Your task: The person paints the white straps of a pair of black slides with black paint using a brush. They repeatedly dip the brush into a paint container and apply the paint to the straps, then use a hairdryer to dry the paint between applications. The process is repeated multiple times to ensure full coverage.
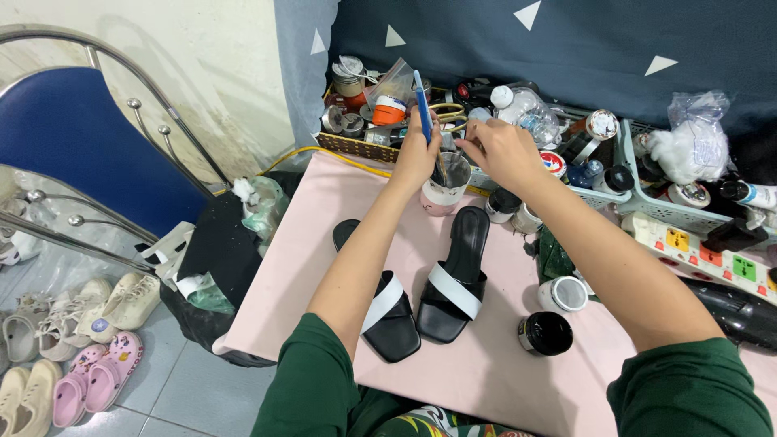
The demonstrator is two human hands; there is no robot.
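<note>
At upper centre of the frame, the left hand point(417, 154) has its grip clamped on a blue-handled brush point(424, 115) dipped into a pink cup point(444, 188) on the bench point(299, 267). The right hand point(500, 150), fingers pinched together, touches the cup's rim, above two black sandals point(421, 291).

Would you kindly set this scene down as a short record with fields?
surface: pink table
left hand: holds a blue-handled brush dipped into a small cup
right hand: fingers at the cup's rim
in front: pair of black sandals with white straps
nearby: black jar, white-lidded jar
behind: baskets full of bottles and tins
right edge: power strip
floor, left: several shoes, blue chair
</note>
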